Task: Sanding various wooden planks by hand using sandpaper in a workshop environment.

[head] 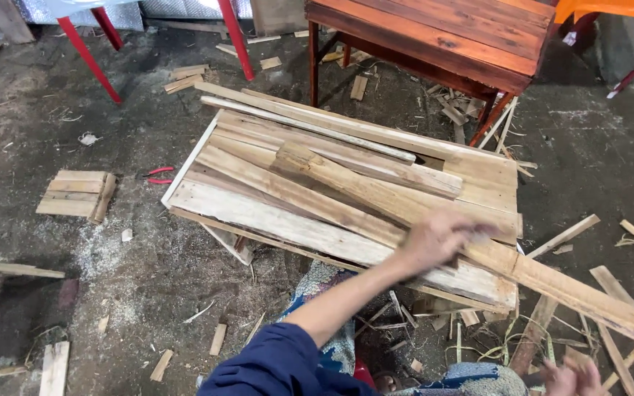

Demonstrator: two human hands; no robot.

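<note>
one left hand [434, 238] on long plank [405, 202] | stack edge | right hand [570, 378] low

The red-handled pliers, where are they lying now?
In the head view, the red-handled pliers lie on the dusty floor, left of the pile of planks and right of a small wooden block stack.

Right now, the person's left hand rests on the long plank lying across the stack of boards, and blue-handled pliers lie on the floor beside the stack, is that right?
Not quite: the pliers have red handles, not blue, as the head view shows. The left hand does rest on the long plank across the stack of boards.
</note>
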